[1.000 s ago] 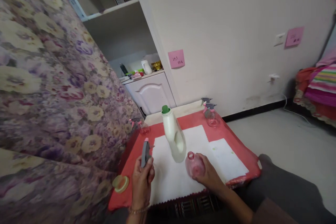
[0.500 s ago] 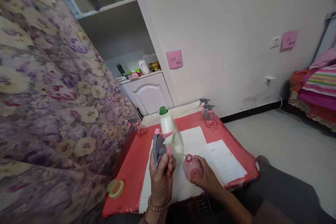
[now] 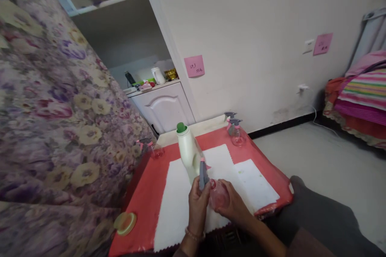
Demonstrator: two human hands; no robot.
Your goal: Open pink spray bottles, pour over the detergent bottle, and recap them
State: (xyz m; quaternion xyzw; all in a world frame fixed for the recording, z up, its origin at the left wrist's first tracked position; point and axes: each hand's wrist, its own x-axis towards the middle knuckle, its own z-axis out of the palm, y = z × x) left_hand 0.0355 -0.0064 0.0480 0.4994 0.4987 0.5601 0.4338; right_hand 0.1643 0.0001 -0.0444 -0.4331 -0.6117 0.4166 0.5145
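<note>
My left hand [image 3: 198, 200] is closed on a grey and pink trigger sprayer head [image 3: 203, 173], right at the mouth of a small clear pink spray bottle [image 3: 219, 194]. The bottle is wrapped by my right hand [image 3: 237, 209] and leans toward the sprayer. Its tube cannot be made out now, and my fingers cover the joint between head and neck. Just behind my hands stands a pale green jug [image 3: 188, 148] with a green piece [image 3: 181, 127] in its opening. A round yellowish lid [image 3: 125, 223] lies at the table's near left corner.
White sheets [image 3: 256, 182] lie on the red-covered table [image 3: 144, 204]. Pink spray bottles with grey triggers stand at the back right [image 3: 238, 136], and another spray bottle [image 3: 157, 151] stands at the left edge. A floral curtain [image 3: 75, 128] hangs close on the left.
The sprayer head has moved right and down to the bottle's mouth, and its tube, visible before, no longer shows. My right hand keeps its hold. The view has shifted slightly.
</note>
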